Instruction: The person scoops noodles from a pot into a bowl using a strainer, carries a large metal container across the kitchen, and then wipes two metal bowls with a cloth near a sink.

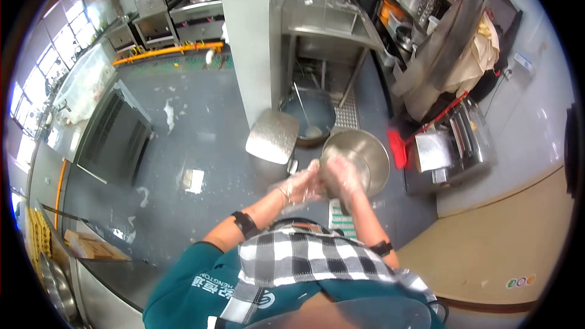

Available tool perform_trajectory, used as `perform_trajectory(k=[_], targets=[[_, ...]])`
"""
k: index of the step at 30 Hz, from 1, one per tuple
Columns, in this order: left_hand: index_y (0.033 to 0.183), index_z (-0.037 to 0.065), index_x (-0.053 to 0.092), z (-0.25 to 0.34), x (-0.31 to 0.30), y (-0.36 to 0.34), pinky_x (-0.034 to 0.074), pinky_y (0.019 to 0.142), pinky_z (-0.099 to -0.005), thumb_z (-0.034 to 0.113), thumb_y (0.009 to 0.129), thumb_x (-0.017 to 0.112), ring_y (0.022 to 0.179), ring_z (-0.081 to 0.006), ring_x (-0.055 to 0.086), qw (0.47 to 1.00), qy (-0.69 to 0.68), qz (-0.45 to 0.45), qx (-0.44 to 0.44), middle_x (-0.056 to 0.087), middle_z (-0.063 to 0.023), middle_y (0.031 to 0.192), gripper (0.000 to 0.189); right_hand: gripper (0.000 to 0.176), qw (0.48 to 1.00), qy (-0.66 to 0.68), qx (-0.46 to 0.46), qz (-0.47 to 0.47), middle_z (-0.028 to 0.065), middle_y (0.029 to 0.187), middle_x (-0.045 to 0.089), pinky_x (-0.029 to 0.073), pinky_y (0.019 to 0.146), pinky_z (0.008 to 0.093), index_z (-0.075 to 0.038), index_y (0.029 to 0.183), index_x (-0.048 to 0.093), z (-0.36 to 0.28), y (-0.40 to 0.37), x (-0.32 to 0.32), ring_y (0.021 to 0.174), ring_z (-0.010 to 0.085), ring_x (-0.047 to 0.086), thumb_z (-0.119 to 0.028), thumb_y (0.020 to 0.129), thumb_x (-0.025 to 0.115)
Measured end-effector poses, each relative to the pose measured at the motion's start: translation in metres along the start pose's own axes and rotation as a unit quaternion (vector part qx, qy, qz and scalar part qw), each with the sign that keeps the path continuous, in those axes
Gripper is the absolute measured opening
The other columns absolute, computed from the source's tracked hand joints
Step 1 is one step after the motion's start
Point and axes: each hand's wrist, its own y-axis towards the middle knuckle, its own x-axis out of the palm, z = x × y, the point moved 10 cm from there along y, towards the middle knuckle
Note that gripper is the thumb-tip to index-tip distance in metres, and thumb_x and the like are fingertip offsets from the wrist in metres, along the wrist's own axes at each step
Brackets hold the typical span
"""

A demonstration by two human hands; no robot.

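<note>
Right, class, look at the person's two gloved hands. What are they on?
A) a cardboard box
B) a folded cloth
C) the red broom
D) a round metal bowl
D: the gloved left hand and right hand meet at the near rim of the metal bowl, well away from anything else.
</note>
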Motion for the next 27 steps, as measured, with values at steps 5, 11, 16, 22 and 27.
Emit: perform_trajectory(k=[5,11,16,22,27], targets=[[0.102,0.011,0.052,0.000,-0.025,0.008,0.047,0.077,-0.0394,0.024,0.081,0.050,0.083,-0.0225,0.057,0.987,-0.118,0.091,0.067,0.058,-0.0079,0.094,0.025,0.018,0.975,-0.055,-0.019,-0.216,0.0040,0.091,0.057,0.042,0.076,0.0258,-0.002,0.093,0.058,0.022,-0.028,0.059,0.086,0.0120,0.051,-0.014,0.082,0.053],[0.095,0.005,0.055,0.024,-0.040,-0.009,0.049,0.069,-0.0391,0.021,0.080,0.047,0.076,-0.0238,0.059,0.954,-0.102,0.187,0.210,0.060,-0.0113,0.082,0.023,0.028,0.970,0.166,0.037,-0.175,0.0014,0.093,0.056,0.043,0.073,0.0267,-0.009,0.106,0.053,0.074,-0.008,0.032,0.081,0.0113,0.052,-0.025,0.085,0.053],[0.101,0.001,0.054,0.021,0.015,-0.022,0.044,0.075,-0.0316,0.035,0.074,0.061,0.090,-0.0210,0.053,0.944,0.264,0.175,0.093,0.055,-0.0130,0.099,0.044,0.043,0.848,0.478,0.180,-0.138,0.0098,0.108,0.049,0.041,0.084,0.0451,-0.012,0.110,0.046,0.083,-0.024,0.041,0.099,0.0291,0.048,-0.047,0.085,0.040],[0.095,0.001,0.059,-0.017,-0.007,0.010,0.042,0.076,-0.0284,0.037,0.070,0.059,0.084,-0.0200,0.055,0.900,0.423,0.076,0.073,0.060,-0.0132,0.091,0.044,0.030,0.805,0.565,0.114,-0.140,0.0087,0.091,0.055,0.046,0.074,0.0392,-0.007,0.100,0.049,0.116,0.012,0.037,0.084,0.0225,0.055,-0.033,0.086,0.040],[0.094,0.001,0.058,-0.029,0.016,-0.004,0.043,0.073,-0.0254,0.030,0.074,0.059,0.077,-0.0142,0.056,0.854,0.506,0.018,0.116,0.060,-0.0077,0.083,0.036,0.039,0.990,0.067,-0.090,-0.083,0.0076,0.092,0.057,0.047,0.068,0.0318,-0.003,0.100,0.049,0.089,-0.036,-0.003,0.081,0.0179,0.057,-0.005,0.065,0.066]])
